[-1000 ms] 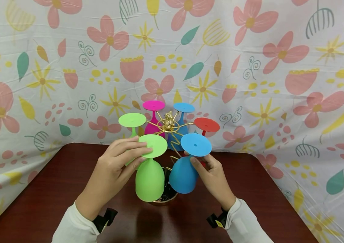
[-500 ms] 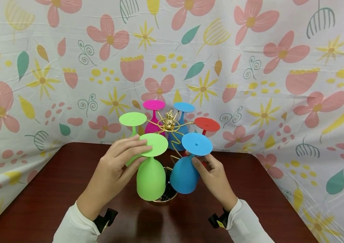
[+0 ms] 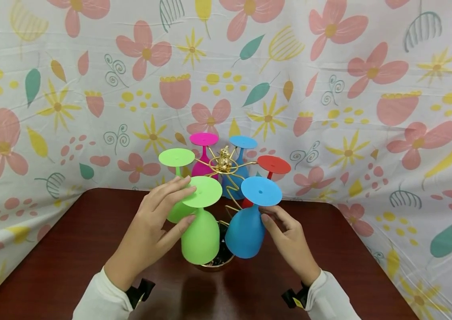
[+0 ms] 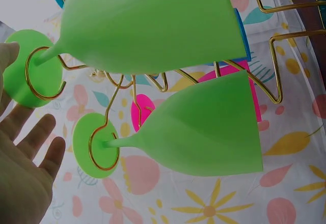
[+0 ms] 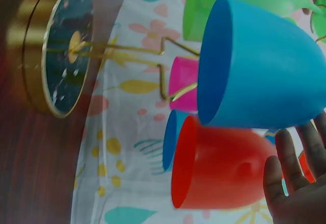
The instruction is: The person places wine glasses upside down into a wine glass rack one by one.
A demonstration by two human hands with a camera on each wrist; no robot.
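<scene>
Plastic goblets hang upside down by their feet from a gold wire rack (image 3: 226,166). My left hand (image 3: 150,222) is at the front green goblet (image 3: 200,235), its fingers fairly straight along the edge of the foot. In the left wrist view that foot (image 4: 51,84) sits in a wire hook, with a second green goblet (image 4: 198,132) beside it. Beside the front blue goblet (image 3: 246,231) is my right hand (image 3: 290,238), its thumb near the stem end of the bowl. The right wrist view shows its fingers (image 5: 288,160) extended, not wrapped round the bowl.
Behind hang a magenta goblet (image 3: 204,140), another blue goblet (image 3: 243,142) and a red goblet (image 3: 274,164). The rack's round gold base (image 5: 33,56) stands on the dark wooden table (image 3: 162,289). A flowered cloth (image 3: 226,58) hangs behind and at the sides.
My left fingers have slid back from over the green goblet's foot towards its edge. My right hand has shifted slightly right, its thumb easing off the blue goblet.
</scene>
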